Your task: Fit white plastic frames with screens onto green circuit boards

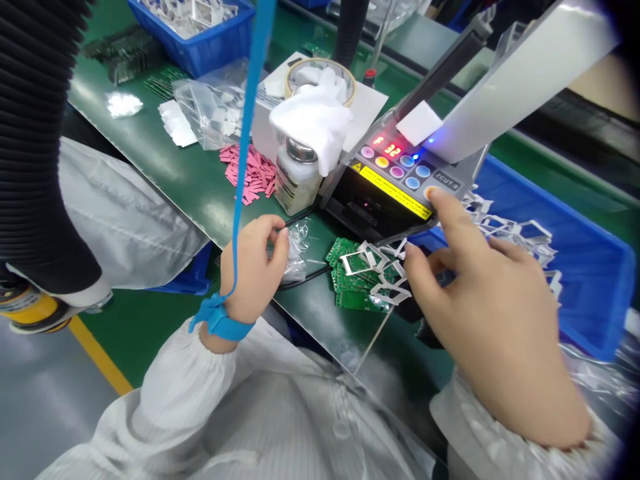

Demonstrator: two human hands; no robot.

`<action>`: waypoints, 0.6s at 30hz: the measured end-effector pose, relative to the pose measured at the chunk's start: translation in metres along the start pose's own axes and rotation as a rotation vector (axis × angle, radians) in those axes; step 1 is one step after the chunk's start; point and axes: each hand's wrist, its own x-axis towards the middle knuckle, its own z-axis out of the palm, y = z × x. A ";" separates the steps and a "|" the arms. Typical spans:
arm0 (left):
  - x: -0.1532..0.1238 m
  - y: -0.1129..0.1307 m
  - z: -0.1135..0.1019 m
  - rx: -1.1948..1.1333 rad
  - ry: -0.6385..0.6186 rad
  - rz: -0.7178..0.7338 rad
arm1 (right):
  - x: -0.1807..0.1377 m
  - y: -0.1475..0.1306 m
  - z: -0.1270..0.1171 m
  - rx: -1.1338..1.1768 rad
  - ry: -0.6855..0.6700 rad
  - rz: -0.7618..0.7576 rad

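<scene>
My right hand (493, 313) reaches over a tape dispenser (395, 173) marked ZCUT-9, its index fingertip on the orange button at the panel's right end. Its thumb is stretched apart, close beside a cluster of white plastic frames (385, 270). These lie on a pile of green circuit boards (357, 290). My left hand (255, 267), with a blue wrist strap (220, 320) around the wrist, is curled near the table edge. Its fingers are bent inward, and whatever they may hold is hidden. Small clear plastic pieces (299, 250) lie just right of it.
A blue bin (600, 287) with white frames stands at right, another blue bin (200, 50) at the back left. A bottle (297, 177) topped by a white cloth (315, 117) stands beside pink strips (250, 173). A black hose (37, 147) hangs at left.
</scene>
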 end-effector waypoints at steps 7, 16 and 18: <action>-0.002 0.009 -0.001 -0.049 0.053 0.014 | -0.001 0.002 0.003 0.082 0.021 0.004; 0.011 0.043 0.020 -0.432 -0.173 -0.046 | -0.014 0.007 0.004 0.240 0.149 -0.029; 0.017 0.048 0.031 -0.525 -0.265 -0.064 | -0.014 0.007 0.003 0.224 0.185 -0.058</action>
